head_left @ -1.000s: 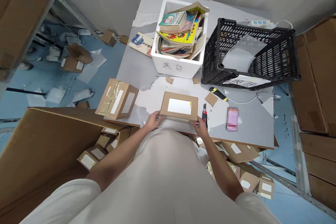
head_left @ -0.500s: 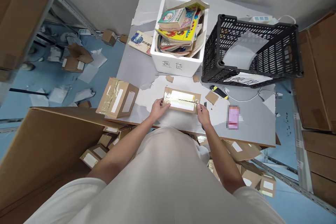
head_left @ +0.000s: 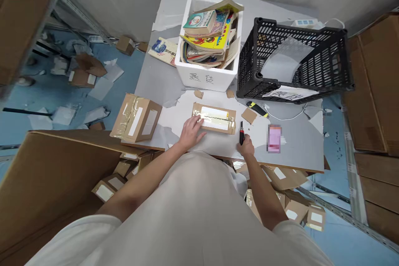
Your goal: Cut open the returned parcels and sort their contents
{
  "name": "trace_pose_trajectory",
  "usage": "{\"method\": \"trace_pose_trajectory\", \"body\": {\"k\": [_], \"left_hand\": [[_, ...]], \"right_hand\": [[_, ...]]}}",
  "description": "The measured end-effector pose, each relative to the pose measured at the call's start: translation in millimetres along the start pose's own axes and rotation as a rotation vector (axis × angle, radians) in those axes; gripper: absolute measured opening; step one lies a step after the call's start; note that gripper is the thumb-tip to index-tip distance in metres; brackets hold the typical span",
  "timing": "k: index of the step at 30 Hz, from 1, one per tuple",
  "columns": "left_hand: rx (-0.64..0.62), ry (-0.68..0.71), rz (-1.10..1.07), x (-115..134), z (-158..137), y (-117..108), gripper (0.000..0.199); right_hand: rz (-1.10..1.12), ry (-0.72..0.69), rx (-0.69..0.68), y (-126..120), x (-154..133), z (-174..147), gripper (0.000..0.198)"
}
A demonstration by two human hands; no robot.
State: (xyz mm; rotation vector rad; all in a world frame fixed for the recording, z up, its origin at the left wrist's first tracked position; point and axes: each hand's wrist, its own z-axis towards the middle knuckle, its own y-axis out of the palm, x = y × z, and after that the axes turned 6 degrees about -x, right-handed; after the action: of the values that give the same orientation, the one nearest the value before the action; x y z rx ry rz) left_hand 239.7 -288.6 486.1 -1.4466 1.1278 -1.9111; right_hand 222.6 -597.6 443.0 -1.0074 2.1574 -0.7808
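A small taped cardboard box (head_left: 215, 126) with a white label lies on the table in front of me. My left hand (head_left: 190, 132) is open, its fingertips resting on the box's left end. My right hand (head_left: 246, 146) is closed round a red and black utility knife (head_left: 242, 134), which points away from me just right of the box. A second knife, yellow and black (head_left: 257, 109), lies beyond the box to the right, near a loose cardboard piece (head_left: 249, 115).
At the back stands a white foam box (head_left: 205, 78) full of books, with a black plastic crate (head_left: 299, 91) to its right. A larger taped carton (head_left: 137, 118) sits at the table's left edge. A pink, blurred object (head_left: 274, 138) lies at the right.
Both hands held the ends of the box before. My right hand has left the box and moved toward me with the knife upright in view. The left hand has opened.
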Motion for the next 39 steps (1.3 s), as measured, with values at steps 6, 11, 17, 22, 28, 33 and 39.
{"method": "trace_pose_trajectory", "body": {"k": [6,11,17,22,28,33,39], "left_hand": [[-0.077,0.205,0.098,-9,-5,23,0.037],[-0.043,0.232,0.077,-15,-7,29,0.036],[-0.029,0.235,0.048,-14,-5,30,0.035],[-0.015,0.229,0.063,-14,-5,30,0.034],[-0.028,0.266,0.069,-17,-4,29,0.035],[-0.023,0.278,0.098,-19,-4,29,0.036],[-0.040,0.285,0.128,-21,-6,29,0.040]], "right_hand": [[-0.029,-0.627,0.132,-68,-57,-20,0.065],[-0.692,-1.052,-0.166,-88,-146,-31,0.074],[-0.955,-1.043,-0.207,-84,-182,-31,0.076],[-0.988,-1.013,-0.274,-91,-185,-35,0.081],[-1.037,-0.973,-0.285,-101,-190,-43,0.082],[-1.050,-0.939,-0.286,-103,-201,-48,0.079],[-1.027,-0.933,-0.280,-101,-198,-44,0.074]]}}
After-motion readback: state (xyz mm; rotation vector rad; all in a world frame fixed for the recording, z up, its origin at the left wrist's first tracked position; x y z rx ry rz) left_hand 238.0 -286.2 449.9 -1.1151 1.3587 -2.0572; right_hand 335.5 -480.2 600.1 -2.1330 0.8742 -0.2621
